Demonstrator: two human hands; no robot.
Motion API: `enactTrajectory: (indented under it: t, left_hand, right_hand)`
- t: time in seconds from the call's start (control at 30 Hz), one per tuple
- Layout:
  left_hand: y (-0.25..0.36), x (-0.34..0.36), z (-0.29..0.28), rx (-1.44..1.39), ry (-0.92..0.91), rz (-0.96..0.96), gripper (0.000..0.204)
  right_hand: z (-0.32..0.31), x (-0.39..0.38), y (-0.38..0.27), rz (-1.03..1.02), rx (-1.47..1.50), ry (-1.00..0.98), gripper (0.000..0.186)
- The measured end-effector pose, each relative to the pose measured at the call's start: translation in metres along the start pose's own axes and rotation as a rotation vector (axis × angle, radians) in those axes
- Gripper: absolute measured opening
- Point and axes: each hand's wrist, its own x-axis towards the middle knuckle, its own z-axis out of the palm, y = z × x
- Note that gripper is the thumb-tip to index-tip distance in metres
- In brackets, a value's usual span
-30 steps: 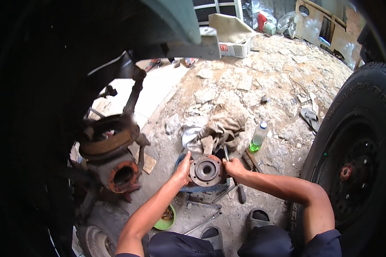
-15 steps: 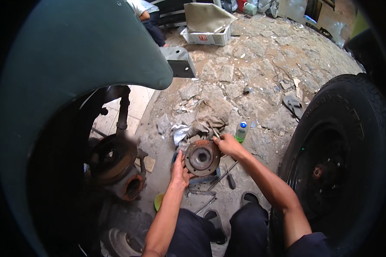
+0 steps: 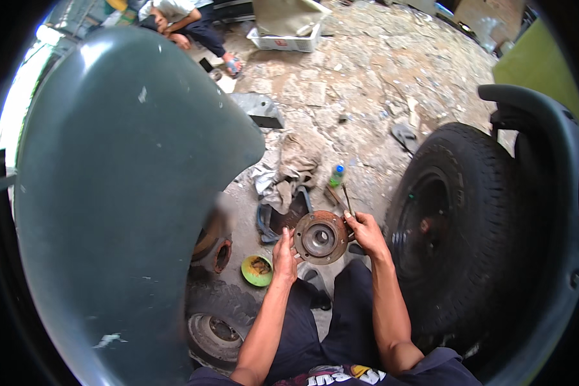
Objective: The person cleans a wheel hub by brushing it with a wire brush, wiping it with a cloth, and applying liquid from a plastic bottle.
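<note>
A round, rusty wheel hub (image 3: pixel 316 248) with holes round its flange is held up in front of my knees, its face tilted upward. My left hand (image 3: pixel 285 258) grips its left edge, thumb raised and fingers under the rim. At the hub's right side, my right hand (image 3: pixel 368 235) is closed on a thin rod-like tool (image 3: pixel 347 197) that points up and away; its working end is too small to make out. Right-hand fingers also seem to touch the hub's edge. Beyond the hub sits a dark tray (image 3: pixel 264 225) with blue-black sides.
A green fender (image 3: pixel 135 141) fills the left, a mounted tyre (image 3: pixel 476 225) the right. Near my left arm are a lime-green bowl (image 3: pixel 257 278) and a tyre with a rim (image 3: pixel 220 336). Farther off: dirty rags (image 3: pixel 299 157), a bottle (image 3: pixel 337 174), a sandal (image 3: pixel 404 137), a crouching person (image 3: pixel 183 19).
My view has shifted, bringing more of the fender and the bowl in. The hub has come closer to my lap, off the tray. The rod-like tool now points more upright.
</note>
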Motion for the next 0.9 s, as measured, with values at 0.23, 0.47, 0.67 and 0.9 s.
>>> enactTrajectory:
  t: [0.23,0.47,0.67,0.9]
  left_hand:
    - [0.014,-0.104,0.017,-0.107,-0.012,-0.069,0.066]
    - [0.062,-0.176,0.018,-0.143,-0.006,-0.061,0.049]
    - [0.106,-0.225,0.005,-0.176,-0.031,-0.035,0.042]
    - [0.135,-0.27,-0.007,-0.171,0.059,-0.023,0.039]
  right_hand:
    - [-0.005,-0.093,-0.02,0.015,-0.156,0.14,0.039]
    - [0.016,-0.166,-0.077,0.079,-0.125,0.113,0.033]
    - [0.058,-0.216,-0.137,0.074,-0.012,0.128,0.032]
    - [0.072,-0.246,-0.146,-0.061,-0.207,0.076,0.029]
